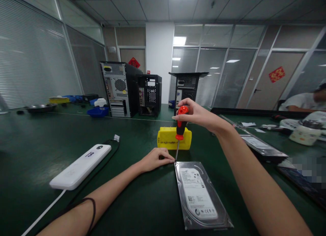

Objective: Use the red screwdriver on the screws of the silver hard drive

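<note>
A silver hard drive point(198, 195) lies label side up on the green table. My right hand point(195, 115) grips the red and black handle of a screwdriver point(180, 127) from above. The shaft points down, its tip at the drive's far left corner. Beside that tip, the fingers of my left hand point(158, 159) are pinched together at the same corner; whatever they hold is too small to make out. Just behind the drive stands a yellow plastic bin point(163, 137).
A white power strip point(81, 166) and a black cable lie to the left. Computer cases point(119, 90) stand at the back, near a blue bin point(98, 111). Another hard drive point(259, 142) is on the right, near a jar point(307, 132). A person point(303, 102) sits at far right.
</note>
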`<action>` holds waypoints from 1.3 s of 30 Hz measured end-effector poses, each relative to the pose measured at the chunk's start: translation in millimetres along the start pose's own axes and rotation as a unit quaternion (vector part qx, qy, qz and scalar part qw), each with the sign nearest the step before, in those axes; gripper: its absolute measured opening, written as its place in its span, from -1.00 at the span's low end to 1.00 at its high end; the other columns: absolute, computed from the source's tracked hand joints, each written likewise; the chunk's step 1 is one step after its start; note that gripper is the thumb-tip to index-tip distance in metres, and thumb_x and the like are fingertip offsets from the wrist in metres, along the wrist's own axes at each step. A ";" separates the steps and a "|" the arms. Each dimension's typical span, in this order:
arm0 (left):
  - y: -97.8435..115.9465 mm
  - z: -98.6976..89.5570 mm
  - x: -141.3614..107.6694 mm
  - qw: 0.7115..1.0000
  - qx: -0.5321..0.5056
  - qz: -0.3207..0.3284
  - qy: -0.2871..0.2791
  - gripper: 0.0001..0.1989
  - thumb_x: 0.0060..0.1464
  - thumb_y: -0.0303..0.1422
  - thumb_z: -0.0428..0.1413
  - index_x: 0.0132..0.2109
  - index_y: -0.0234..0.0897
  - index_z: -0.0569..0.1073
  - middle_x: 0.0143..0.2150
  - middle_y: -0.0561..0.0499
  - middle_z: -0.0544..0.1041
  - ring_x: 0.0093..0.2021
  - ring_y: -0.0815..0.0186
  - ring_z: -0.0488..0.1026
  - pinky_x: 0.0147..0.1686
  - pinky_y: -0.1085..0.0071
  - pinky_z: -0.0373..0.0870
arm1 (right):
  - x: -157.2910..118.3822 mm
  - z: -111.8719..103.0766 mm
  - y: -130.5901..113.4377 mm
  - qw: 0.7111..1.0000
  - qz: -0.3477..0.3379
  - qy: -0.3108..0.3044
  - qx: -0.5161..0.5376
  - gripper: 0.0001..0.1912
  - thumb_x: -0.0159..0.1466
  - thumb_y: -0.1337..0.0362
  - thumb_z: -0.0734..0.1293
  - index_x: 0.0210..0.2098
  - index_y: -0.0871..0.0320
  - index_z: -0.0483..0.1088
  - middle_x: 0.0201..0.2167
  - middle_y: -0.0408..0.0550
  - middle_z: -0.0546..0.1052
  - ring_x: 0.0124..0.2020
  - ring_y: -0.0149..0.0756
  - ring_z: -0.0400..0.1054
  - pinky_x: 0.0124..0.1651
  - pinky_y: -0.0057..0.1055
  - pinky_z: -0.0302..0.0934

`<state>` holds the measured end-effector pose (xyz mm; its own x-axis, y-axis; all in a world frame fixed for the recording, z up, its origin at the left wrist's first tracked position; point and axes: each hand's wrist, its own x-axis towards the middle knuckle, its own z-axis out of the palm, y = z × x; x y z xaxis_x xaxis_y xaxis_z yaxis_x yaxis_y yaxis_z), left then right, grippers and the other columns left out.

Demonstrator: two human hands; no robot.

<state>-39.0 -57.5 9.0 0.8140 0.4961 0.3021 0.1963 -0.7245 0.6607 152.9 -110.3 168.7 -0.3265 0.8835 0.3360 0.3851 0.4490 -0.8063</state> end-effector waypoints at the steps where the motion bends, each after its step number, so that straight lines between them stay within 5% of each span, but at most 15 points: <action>1: 0.4 0.0 -0.1 1.000 0.000 -0.003 0.003 -0.75 0.15 -0.23 0.06 -0.15 -0.23 0.55 -0.34 0.00 0.46 -0.34 0.35 0.34 -0.35 0.50 0.21 | -0.1 -0.8 -0.2 1.000 0.001 -0.007 0.014 -0.58 0.05 0.25 0.41 -0.18 0.11 0.16 -0.39 -0.20 0.39 -0.35 -0.39 0.35 -0.26 -0.40 0.28; 9: 4.3 -1.1 0.9 0.998 0.003 -0.040 0.039 -0.74 0.15 -0.22 0.05 -0.21 -0.27 0.55 -0.37 0.03 0.42 -0.39 0.38 0.29 -0.42 0.52 0.17 | -4.7 -5.4 -6.9 0.997 0.018 -0.056 0.058 -0.76 0.16 0.28 0.32 -0.21 0.11 0.19 -0.20 -0.08 0.47 -0.11 -0.31 0.36 -0.04 -0.29 0.24; 17: 4.2 -0.6 0.9 0.995 0.020 -0.070 0.073 -0.62 0.15 -0.16 0.00 -0.48 -0.35 0.39 -0.49 0.10 0.28 -0.48 0.42 0.19 -0.47 0.50 0.10 | -3.9 1.0 -6.2 0.999 0.009 -0.038 -0.021 -0.73 0.15 0.10 0.31 -0.28 0.11 0.19 -0.34 -0.13 0.39 -0.30 -0.35 0.33 -0.22 -0.38 0.26; 21: 5.4 -1.0 0.6 0.997 0.015 -0.058 0.056 -0.70 0.12 -0.17 0.05 -0.38 -0.33 0.45 -0.41 0.08 0.36 -0.42 0.40 0.25 -0.43 0.51 0.14 | -7.4 -3.8 -7.0 0.996 0.032 0.005 -0.083 -0.70 0.13 0.13 0.33 -0.23 0.10 0.19 -0.37 -0.18 0.29 -0.38 -0.39 0.23 -0.30 -0.42 0.22; 25: 4.9 -1.3 1.1 0.999 0.006 -0.035 0.029 -0.79 0.11 -0.23 0.10 -0.24 -0.27 0.53 -0.34 0.04 0.43 -0.33 0.36 0.31 -0.36 0.50 0.18 | -9.0 -10.6 -7.2 0.998 0.028 -0.031 -0.047 -0.61 0.11 0.14 0.36 -0.15 0.10 0.16 -0.29 -0.16 0.31 -0.32 -0.39 0.24 -0.24 -0.41 0.22; 31: -4.1 0.5 0.6 1.000 -0.014 0.017 -0.002 -0.79 0.13 -0.28 0.09 -0.16 -0.24 0.55 -0.36 0.03 0.43 -0.33 0.36 0.32 -0.32 0.49 0.20 | -6.6 -15.8 -2.9 0.998 0.002 -0.059 -0.011 -0.75 0.20 0.27 0.28 -0.12 0.11 0.22 -0.17 -0.08 0.37 -0.15 -0.31 0.29 -0.06 -0.32 0.21; 39: -4.0 0.8 -1.3 1.000 0.009 0.014 0.001 -0.80 0.13 -0.28 0.09 -0.14 -0.19 0.55 -0.36 0.04 0.38 -0.32 0.34 0.32 -0.33 0.49 0.21 | -11.6 -19.5 -4.6 0.997 0.021 -0.065 -0.025 -0.74 0.23 0.25 0.24 -0.07 0.08 0.25 -0.15 -0.07 0.40 -0.08 -0.25 0.29 0.00 -0.28 0.18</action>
<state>-40.4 -55.6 5.4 0.8185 0.4765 0.3211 0.1832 -0.7461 0.6401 171.7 -120.0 178.1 -0.4181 0.8777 0.2339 0.4426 0.4217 -0.7913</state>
